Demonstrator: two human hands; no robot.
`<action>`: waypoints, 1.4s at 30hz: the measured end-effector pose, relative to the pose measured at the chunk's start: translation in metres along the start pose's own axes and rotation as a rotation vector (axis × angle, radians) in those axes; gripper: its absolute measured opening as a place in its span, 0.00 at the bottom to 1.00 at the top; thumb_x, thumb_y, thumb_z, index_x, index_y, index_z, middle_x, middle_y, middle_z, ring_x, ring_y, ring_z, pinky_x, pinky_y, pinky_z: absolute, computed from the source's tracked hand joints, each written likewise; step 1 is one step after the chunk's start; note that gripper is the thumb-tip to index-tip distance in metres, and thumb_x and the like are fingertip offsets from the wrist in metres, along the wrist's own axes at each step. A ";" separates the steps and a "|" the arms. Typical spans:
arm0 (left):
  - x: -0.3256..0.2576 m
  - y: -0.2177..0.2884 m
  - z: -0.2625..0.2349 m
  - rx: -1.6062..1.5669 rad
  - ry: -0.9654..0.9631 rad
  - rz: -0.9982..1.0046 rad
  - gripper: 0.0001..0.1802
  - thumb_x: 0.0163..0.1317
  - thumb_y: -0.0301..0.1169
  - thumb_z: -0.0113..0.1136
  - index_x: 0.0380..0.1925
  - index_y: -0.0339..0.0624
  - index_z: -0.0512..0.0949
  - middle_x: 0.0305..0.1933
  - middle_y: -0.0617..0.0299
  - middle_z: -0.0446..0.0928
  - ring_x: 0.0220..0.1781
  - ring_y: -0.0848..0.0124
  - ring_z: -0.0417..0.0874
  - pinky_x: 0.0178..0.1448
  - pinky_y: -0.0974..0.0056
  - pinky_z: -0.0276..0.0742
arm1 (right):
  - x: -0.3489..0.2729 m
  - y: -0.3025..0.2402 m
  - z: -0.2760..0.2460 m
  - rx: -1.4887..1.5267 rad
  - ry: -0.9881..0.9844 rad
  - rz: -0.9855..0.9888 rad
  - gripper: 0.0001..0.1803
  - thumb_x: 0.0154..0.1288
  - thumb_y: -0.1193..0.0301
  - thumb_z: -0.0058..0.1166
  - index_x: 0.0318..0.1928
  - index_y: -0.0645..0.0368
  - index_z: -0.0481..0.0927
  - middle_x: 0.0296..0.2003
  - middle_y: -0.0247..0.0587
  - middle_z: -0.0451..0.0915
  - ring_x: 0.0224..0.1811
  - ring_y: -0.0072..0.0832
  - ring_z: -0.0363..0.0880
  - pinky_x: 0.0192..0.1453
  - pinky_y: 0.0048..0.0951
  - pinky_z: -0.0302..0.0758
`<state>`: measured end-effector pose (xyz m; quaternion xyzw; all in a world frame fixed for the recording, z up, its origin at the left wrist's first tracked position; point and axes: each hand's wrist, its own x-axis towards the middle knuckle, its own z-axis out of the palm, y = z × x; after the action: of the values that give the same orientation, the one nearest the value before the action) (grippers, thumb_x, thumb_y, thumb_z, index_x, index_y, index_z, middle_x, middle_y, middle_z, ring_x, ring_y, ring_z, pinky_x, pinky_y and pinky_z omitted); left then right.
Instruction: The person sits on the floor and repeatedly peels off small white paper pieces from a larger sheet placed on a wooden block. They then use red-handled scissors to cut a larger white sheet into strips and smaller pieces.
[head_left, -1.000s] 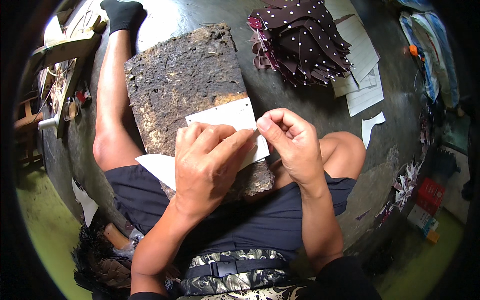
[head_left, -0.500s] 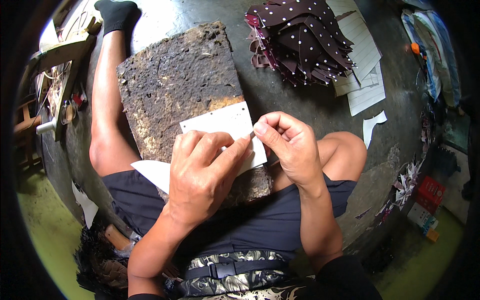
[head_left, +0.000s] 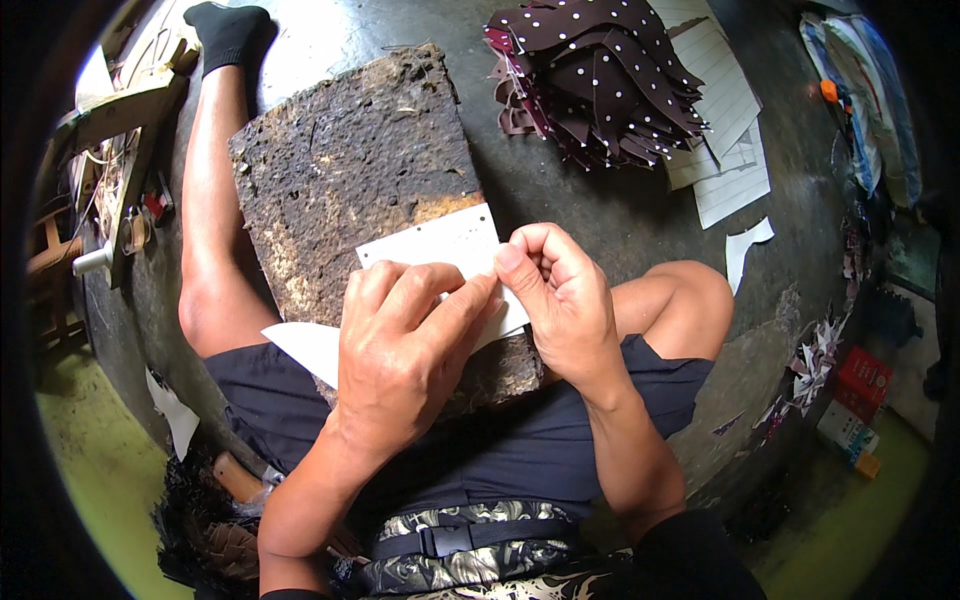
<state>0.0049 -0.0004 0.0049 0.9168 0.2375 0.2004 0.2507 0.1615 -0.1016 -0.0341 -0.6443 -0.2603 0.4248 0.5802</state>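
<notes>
A white card piece (head_left: 440, 245) lies on a worn dark board (head_left: 350, 170) that rests across my lap. My left hand (head_left: 400, 350) lies flat over the near part of the white piece, fingers pressing it down. My right hand (head_left: 560, 300) pinches its right edge between thumb and forefinger. A pointed white corner (head_left: 305, 345) of the piece sticks out left of my left hand. Whether a small tool is in my fingers is hidden.
A heap of dark maroon polka-dot cut pieces (head_left: 600, 80) lies on the floor ahead, on lined white paper sheets (head_left: 725, 150). My bare left leg (head_left: 215, 220) with a black sock stretches forward. A wooden frame (head_left: 125, 150) stands left. Scraps and small boxes (head_left: 850, 400) sit right.
Both hands have shifted slightly left and away along the white piece; the grip stays the same.
</notes>
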 end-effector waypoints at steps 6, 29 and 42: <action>-0.001 0.000 0.005 -0.009 0.061 0.002 0.16 0.61 0.30 0.80 0.49 0.48 0.91 0.42 0.66 0.82 0.41 0.63 0.80 0.46 0.56 0.72 | 0.006 0.006 -0.002 0.237 -0.026 0.132 0.12 0.88 0.64 0.58 0.47 0.61 0.81 0.34 0.21 0.77 0.36 0.08 0.69 0.38 0.17 0.69; 0.000 -0.001 0.007 -0.013 0.065 -0.009 0.15 0.58 0.28 0.81 0.45 0.48 0.90 0.39 0.67 0.81 0.40 0.65 0.80 0.47 0.57 0.72 | 0.021 0.030 -0.010 0.179 0.061 0.189 0.16 0.87 0.59 0.60 0.45 0.60 0.82 0.29 0.20 0.77 0.28 0.08 0.68 0.30 0.17 0.65; 0.001 -0.003 0.004 -0.001 0.046 0.018 0.15 0.57 0.28 0.81 0.44 0.49 0.89 0.38 0.69 0.81 0.40 0.66 0.79 0.47 0.57 0.68 | 0.030 0.036 -0.014 0.133 0.068 0.222 0.13 0.88 0.61 0.58 0.47 0.58 0.80 0.28 0.27 0.80 0.27 0.12 0.75 0.33 0.19 0.72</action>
<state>0.0066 0.0014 0.0001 0.9140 0.2346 0.2237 0.2439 0.1827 -0.0905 -0.0768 -0.6433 -0.1387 0.4806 0.5796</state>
